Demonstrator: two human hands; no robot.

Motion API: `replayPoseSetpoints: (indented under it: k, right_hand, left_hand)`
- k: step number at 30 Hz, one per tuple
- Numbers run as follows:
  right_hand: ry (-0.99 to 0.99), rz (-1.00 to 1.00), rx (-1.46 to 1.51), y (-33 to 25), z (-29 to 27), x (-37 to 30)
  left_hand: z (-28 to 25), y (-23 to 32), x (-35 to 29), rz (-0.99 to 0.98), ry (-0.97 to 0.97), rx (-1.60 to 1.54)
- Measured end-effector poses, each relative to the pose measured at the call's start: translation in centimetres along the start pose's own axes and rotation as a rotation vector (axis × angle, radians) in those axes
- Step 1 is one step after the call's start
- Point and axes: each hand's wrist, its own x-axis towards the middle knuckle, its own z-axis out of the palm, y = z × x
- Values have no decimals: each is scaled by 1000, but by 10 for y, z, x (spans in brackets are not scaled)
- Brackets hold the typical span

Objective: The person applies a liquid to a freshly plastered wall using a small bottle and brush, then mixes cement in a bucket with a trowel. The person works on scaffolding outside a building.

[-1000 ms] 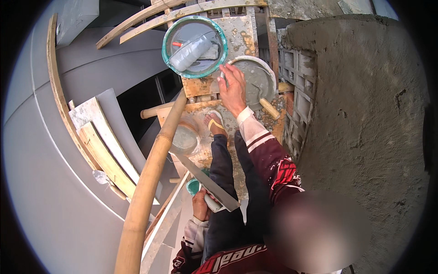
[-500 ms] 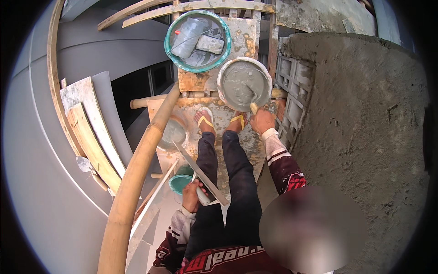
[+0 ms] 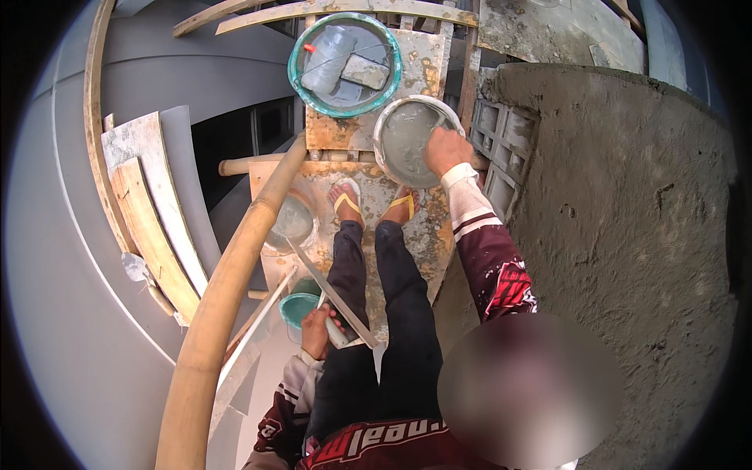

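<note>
A white-rimmed bucket (image 3: 381, 149) of wet grey mortar (image 3: 409, 137) stands on the planks in front of my feet. Over its right side my right hand (image 3: 448, 150) is closed round a trowel; the fist covers its wooden handle, and the blade is mostly hidden. Low by my left thigh, my left hand (image 3: 318, 332) grips the handle of a plastering trowel (image 3: 333, 292), its long flat blade tilted almost edge-on. To the right rises a wall (image 3: 619, 188) coated with rough wet mortar.
A teal basin (image 3: 294, 78) holding water, a plastic container and a block stands farther off. A bamboo pole (image 3: 227, 301) slants along my left. Beyond it lean boards (image 3: 149, 227) and another trowel (image 3: 135, 267). Beside my left leg are a round tub (image 3: 291, 223) and a green bucket (image 3: 296, 311).
My right hand has moved up and away from me, from the near rim of the mortar bucket to over its right side. The left hand keeps its hold, shifting slightly.
</note>
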Motion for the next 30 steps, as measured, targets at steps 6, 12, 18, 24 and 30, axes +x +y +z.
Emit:
replayPoseSetpoints:
  k: [6,12,18,24,30]
  right_hand:
    - [-92,-405,-291,-56,4,7]
    - [-10,-584,-878,-62,93,-9]
    - [6,-353,-530,-12,125,-36]
    - [-105,-185,-92,19,6,-61]
    - [15,-271,-185,-8,-23,-10]
  left_hand:
    - [2,-11,0,-25,-3,-49]
    - [19,-6,-1,-24,-15,-79]
    - [33,4,-8,9,-61,-88]
    - [34,-5,-9,23,-78,-128]
    - [40,-5,-9,-38,-61,-77]
